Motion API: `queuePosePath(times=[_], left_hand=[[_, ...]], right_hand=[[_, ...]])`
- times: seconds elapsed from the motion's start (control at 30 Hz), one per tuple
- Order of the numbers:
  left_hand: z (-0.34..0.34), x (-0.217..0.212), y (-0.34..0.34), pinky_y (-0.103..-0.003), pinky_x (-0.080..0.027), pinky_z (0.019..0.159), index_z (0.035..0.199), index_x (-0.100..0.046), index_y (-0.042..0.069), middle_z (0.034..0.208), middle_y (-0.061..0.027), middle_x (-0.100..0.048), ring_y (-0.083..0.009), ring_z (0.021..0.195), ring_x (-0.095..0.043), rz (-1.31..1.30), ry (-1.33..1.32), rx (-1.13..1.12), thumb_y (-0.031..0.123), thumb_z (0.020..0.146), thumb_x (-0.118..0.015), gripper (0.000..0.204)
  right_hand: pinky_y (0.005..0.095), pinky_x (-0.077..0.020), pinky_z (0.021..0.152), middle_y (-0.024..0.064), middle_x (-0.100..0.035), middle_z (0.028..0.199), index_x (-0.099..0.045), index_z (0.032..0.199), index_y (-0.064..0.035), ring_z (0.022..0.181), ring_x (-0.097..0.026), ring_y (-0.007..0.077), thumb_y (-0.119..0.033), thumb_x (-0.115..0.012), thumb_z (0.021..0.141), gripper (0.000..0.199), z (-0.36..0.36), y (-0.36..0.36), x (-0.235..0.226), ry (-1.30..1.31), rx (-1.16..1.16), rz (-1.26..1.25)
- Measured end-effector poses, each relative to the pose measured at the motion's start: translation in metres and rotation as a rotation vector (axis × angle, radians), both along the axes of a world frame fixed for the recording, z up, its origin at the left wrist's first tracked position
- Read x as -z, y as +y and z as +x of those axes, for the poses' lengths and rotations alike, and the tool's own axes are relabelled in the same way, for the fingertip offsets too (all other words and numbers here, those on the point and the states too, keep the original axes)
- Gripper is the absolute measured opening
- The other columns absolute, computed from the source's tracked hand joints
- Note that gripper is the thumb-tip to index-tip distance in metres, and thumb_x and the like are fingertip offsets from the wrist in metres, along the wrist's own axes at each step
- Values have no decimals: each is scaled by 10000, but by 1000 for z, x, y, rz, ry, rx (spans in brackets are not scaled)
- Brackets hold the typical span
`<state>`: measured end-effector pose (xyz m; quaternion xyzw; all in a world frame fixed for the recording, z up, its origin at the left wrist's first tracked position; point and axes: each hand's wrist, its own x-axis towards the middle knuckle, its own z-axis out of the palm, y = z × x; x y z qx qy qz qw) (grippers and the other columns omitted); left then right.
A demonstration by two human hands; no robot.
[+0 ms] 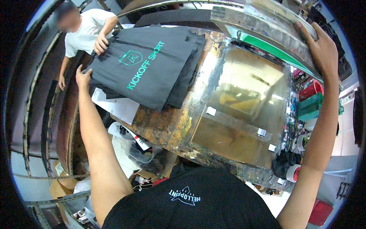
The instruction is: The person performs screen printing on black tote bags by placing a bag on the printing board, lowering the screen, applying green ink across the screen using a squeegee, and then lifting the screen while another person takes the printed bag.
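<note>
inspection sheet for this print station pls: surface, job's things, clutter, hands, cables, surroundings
Surface: paint-stained wooden table with a glossy amber platen.
Job's things: dark grey printed garment lying on the table's left end; raised metal-framed screen.
Clutter: white paper sheets, tape rolls.
Hands: left hand on the garment's edge; right hand grips the screen frame.
Cables: nothing seen.
Surroundings: a co-worker's hand on the garment; red and green crates at right.

The left hand [83, 78] gripped the edge of the dark grey printed fabric piece [146, 65] — its fingertips were hidden beneath. The stacked layers under that fabric showed only as edges, too overlapped to count.
</note>
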<state>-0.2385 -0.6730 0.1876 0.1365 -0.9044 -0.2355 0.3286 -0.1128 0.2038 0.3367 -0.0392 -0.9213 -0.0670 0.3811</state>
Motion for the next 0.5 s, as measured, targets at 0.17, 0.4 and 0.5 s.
queuePosePath(times=[0.17,0.4,0.5], left_hand=[[19,18,119,-428,-504,978,1333,-631,35,1385,-244,-532,-344,1217,-574,-265,399,-286,292,910,-771,514],[198,78,364,-383,-514,710,953,-728,75,879,-79,-714,-252,780,-671,-344,342,893,57,883,-729,72],[227,108,424,-381,-532,688,931,-732,82,842,-66,-699,-255,740,-668,-347,118,1133,93,814,-754,120]], right_hand=[[463,-479,1050,218,-651,1347,-592,1428,-86,1216,-632,406,-668,-459,972,751,16,-11,-5,-108,150,47],[451,-483,1033,250,-655,1313,-607,1391,-27,1199,-636,411,-638,-493,975,747,18,-17,-6,-82,103,39],[455,-490,1019,261,-666,1282,-620,1379,-33,1172,-648,420,-678,-504,953,781,13,-13,-1,-106,69,-4]])
